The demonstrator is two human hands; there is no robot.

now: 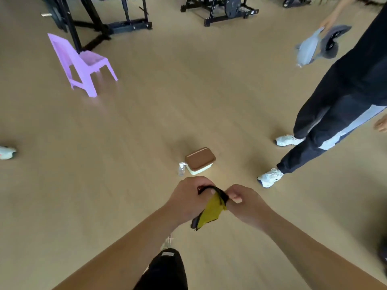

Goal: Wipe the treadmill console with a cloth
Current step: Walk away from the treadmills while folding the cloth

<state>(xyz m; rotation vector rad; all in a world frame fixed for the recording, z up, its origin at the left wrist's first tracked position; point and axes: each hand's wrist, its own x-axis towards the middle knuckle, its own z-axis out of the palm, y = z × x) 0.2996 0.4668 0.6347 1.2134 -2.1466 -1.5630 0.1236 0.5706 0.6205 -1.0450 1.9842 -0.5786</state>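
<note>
A yellow cloth with a dark edge point(211, 211) hangs bunched between both my hands, above the wooden floor. My left hand point(188, 197) grips its upper part with the dark edge looped over the fingers. My right hand point(243, 199) pinches the same dark edge from the right side. No treadmill console is in view.
A brown-lidded white box point(200, 161) and a small clear pump bottle point(181, 168) stand on the floor just ahead. A person in dark trousers point(335, 114) stands at right holding a grey cloth point(310, 49). A purple plastic chair point(81, 63) and black gym frames point(109, 21) stand farther back.
</note>
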